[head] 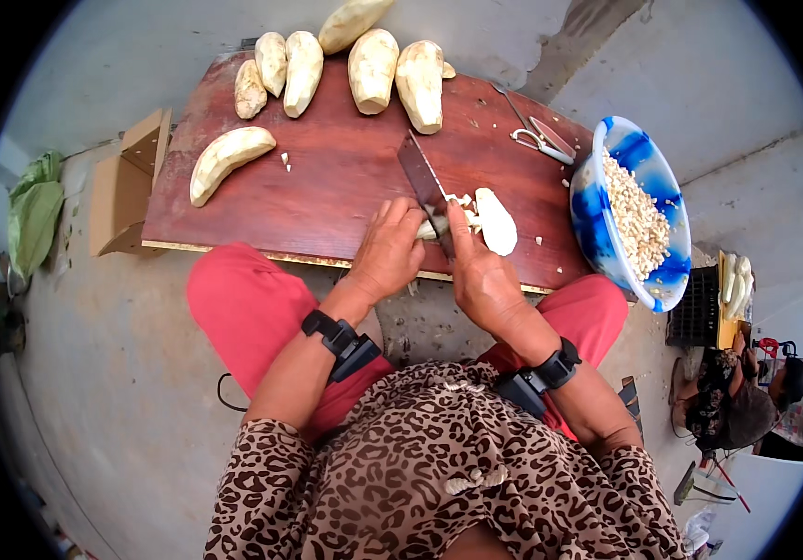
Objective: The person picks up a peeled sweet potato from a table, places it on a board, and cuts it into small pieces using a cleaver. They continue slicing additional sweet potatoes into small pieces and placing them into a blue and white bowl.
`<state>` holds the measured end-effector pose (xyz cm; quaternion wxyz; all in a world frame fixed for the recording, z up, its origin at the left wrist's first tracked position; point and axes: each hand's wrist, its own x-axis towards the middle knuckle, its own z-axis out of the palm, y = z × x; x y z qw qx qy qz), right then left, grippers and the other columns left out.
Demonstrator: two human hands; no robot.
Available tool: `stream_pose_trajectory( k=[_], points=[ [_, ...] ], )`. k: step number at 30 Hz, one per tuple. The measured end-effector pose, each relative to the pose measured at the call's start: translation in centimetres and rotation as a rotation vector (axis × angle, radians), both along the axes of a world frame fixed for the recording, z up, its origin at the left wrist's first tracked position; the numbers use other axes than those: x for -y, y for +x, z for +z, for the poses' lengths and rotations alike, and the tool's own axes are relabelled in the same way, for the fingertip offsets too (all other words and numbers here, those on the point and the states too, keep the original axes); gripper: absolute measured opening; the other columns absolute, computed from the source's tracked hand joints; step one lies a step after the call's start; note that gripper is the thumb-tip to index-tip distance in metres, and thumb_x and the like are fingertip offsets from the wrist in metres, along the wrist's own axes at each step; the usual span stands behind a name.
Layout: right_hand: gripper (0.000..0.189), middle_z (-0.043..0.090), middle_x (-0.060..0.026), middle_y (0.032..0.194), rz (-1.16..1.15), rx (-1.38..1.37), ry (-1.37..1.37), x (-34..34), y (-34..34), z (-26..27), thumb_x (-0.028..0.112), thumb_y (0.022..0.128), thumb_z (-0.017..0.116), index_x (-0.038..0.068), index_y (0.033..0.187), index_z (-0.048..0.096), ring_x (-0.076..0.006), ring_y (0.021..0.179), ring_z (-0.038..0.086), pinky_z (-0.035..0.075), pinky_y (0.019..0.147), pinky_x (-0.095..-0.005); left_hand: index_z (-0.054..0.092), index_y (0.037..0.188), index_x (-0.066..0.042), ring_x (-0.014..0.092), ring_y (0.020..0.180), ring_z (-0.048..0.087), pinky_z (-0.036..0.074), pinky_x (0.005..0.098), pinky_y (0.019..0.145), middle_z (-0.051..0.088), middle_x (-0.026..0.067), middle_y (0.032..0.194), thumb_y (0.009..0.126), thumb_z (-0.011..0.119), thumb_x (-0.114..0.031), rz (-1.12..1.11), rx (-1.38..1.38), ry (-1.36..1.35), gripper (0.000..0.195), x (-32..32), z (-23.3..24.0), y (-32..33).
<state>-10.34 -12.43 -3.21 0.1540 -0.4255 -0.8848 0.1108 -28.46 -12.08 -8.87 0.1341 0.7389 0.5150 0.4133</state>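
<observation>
My right hand (482, 280) grips a cleaver (421, 166) whose broad blade stands on edge over the near side of the reddish wooden board (331, 189). Just left of the blade, my left hand (389, 245) holds a pale piece of peeled root (429, 229) down with bent fingers. Small diced bits (468, 203) lie right of the blade, partly hidden by my right hand. Beside them rests a flat white slice of root (496, 222).
Several peeled roots (373, 70) line the board's far edge; a curved one (230, 162) lies at left. A peeler (545, 145) lies near a blue-and-white basin (583, 203) of diced pieces. A cardboard box (118, 196) stands left. Another person (723, 399) sits at far right.
</observation>
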Motion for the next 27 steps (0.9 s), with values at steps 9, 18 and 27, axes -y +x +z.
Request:
stream_pose_trajectory(
  k=[9,18,27],
  points=[
    [0.074,0.066,-0.0255,0.094,-0.031,0.026,-0.066,1.6,1.0,3.9,-0.004,0.082,0.054,-0.002,0.150,0.025,-0.0444,0.075,0.065,0.051,0.063,-0.0509,0.054,0.110,0.000,0.038,0.103,0.051,0.045,0.0439,0.089,0.053,0.0165,0.108,0.073,0.064,0.001,0.023,0.064,0.039,0.038,-0.3,-0.2,0.6],
    [0.078,0.064,-0.0257,0.082,-0.010,0.212,-0.088,2.8,0.6,4.6,-0.005,0.080,0.055,0.000,0.151,0.025,-0.0422,0.066,0.063,0.049,0.058,-0.0496,0.053,0.100,-0.003,0.038,0.099,0.049,0.042,0.0450,0.084,0.050,0.0163,0.101,0.072,0.068,-0.003,0.070,-0.050,0.099,0.032,-0.3,-0.2,0.4],
    [0.089,0.065,-0.0271,0.085,-0.021,0.203,-0.010,0.5,-1.0,0.8,-0.001,0.075,0.059,-0.001,0.153,0.016,-0.0411,0.074,0.066,0.053,0.063,-0.0483,0.054,0.099,-0.002,0.036,0.100,0.050,0.041,0.0445,0.085,0.052,0.0152,0.103,0.071,0.068,-0.002,0.053,-0.055,0.022,0.031,-0.3,0.2,0.5]
  ],
)
